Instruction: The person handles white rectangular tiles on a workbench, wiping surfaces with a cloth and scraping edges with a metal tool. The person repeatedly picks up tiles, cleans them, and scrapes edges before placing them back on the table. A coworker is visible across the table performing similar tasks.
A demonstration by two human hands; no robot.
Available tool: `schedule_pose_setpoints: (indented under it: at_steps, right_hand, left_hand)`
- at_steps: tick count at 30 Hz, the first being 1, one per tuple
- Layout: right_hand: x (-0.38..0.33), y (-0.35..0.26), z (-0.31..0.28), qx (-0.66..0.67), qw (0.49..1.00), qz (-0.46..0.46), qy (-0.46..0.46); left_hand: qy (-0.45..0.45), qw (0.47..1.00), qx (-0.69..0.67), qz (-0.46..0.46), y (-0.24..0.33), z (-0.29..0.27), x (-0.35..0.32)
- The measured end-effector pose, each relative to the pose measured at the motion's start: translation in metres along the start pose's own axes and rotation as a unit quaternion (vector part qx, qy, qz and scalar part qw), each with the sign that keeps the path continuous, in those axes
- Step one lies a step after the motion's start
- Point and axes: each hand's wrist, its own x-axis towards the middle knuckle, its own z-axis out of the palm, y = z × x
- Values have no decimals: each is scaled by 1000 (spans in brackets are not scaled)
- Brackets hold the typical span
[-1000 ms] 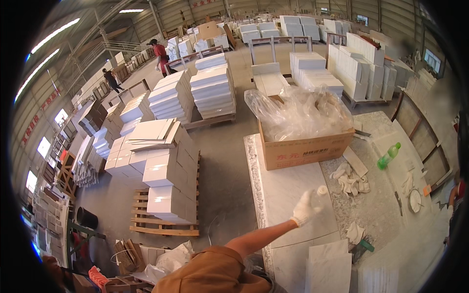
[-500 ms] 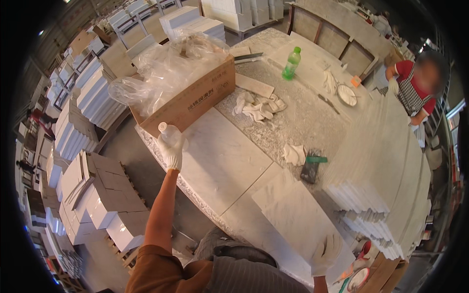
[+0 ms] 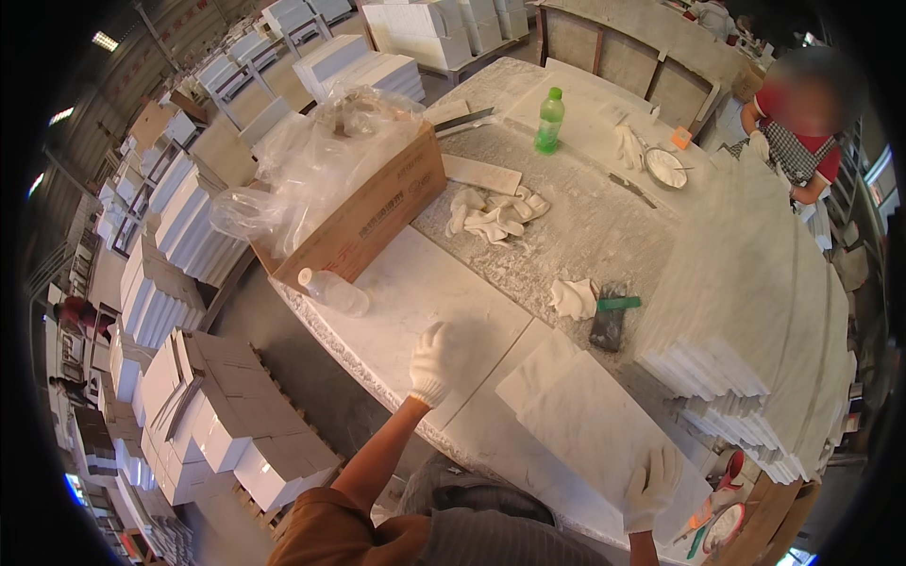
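Note:
Both my hands wear white knit gloves. My left hand (image 3: 434,363) is over the pale marble tabletop near a seam, empty, with its fingers extended and close together. Beyond it, by the cardboard box, a clear plastic bottle (image 3: 342,294) with a white cap appears to lie on its side, cap to the left. At lower right, my right hand (image 3: 653,486) rests with fingers spread on a white marble slab (image 3: 576,406), holding nothing.
A cardboard box (image 3: 377,209) stuffed with clear plastic bags stands far left. Crumpled gloves (image 3: 495,215), a green bottle (image 3: 548,123) and a black pouch (image 3: 609,325) lie or stand farther back. Stacked slabs (image 3: 746,311) rise at right, with a co-worker (image 3: 802,141) beyond.
My left hand has let go of the clear bottle, which now rests on the tabletop, and has moved right and nearer to me. The right hand stays on the slab.

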Motion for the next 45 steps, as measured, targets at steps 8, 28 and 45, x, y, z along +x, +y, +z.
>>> schedule_pose_setpoints:
  at_steps: [8,28,45]
  right_hand:
    - [3,-1,0,-6,1000,5,24]
    - [12,-10,-3,8,999,25,18]
    - [4,-5,1,18,999,17,32]
  left_hand:
    - [-128,966,158,158,31,36,136]
    - [-204,901,179,340,39,47,155]
    - [-386,920,40,50,-9,-118,28]
